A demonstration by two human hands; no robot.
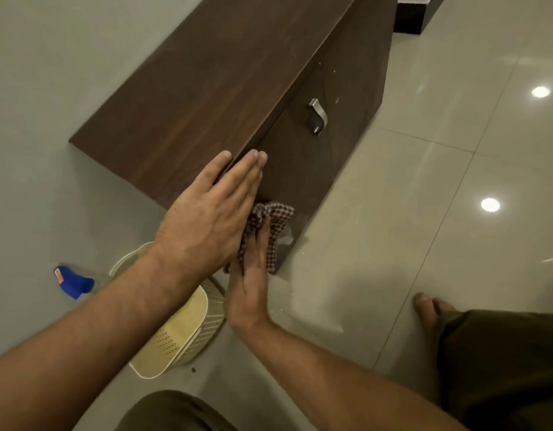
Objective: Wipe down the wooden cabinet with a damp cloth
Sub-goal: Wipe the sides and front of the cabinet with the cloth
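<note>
The dark wooden cabinet (225,82) stands against the wall, its top and front face both in view. My left hand (206,216) lies flat with fingers together on the near front corner of the cabinet top, holding nothing. Below it, my right hand (250,281) presses a checked brown cloth (269,225) flat against the lower part of the cabinet's front face. A silver handle (318,115) is mounted higher on that front face.
A cream perforated plastic basket (178,331) sits on the floor beside the cabinet's near end, under my left arm. A blue-capped spray bottle (73,283) stands left of it by the wall. My bare foot (427,309) and knees rest on glossy tiled floor (424,197).
</note>
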